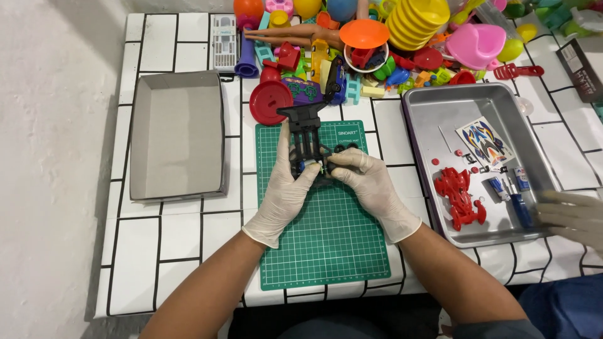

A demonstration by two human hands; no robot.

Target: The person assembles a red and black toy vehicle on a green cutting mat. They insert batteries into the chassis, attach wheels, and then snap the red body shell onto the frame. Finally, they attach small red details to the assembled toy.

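Head view: both grips closed on 1 black toy car chassis (pixel 312 150), held just above the green cutting mat (pixel 326 245). Left hand (pixel 286 188), white glove, wraps the chassis from its left side, thumb up along the frame. Right hand (pixel 370 185), also gloved, pinches the near right end, fingertips (pixel 339 160) on the wheel area. Neither hand is spread; both are curled tight around the part.

Chassis long axis runs away from the person, far end pointing at the red round lid (pixel 270 102) just past the mat's far edge. Chassis sits between the 2 hands, touching both; the left hand covers more of its length, the right works the near end. A small green piece shows between the fingers; what it is cannot be told.

Left of the mat: an open grey cardboard box (pixel 176 135). Right of the mat: a metal tray (pixel 427 100) holding a red car body shell (pixel 458 194), a sticker sheet (pixel 485 141) and small parts. Beyond the mat: a pile of coloured plastic toys (pixel 377 44). Another person's gloved hand (pixel 575 216) rests at the tray's right edge, well apart from the chassis.
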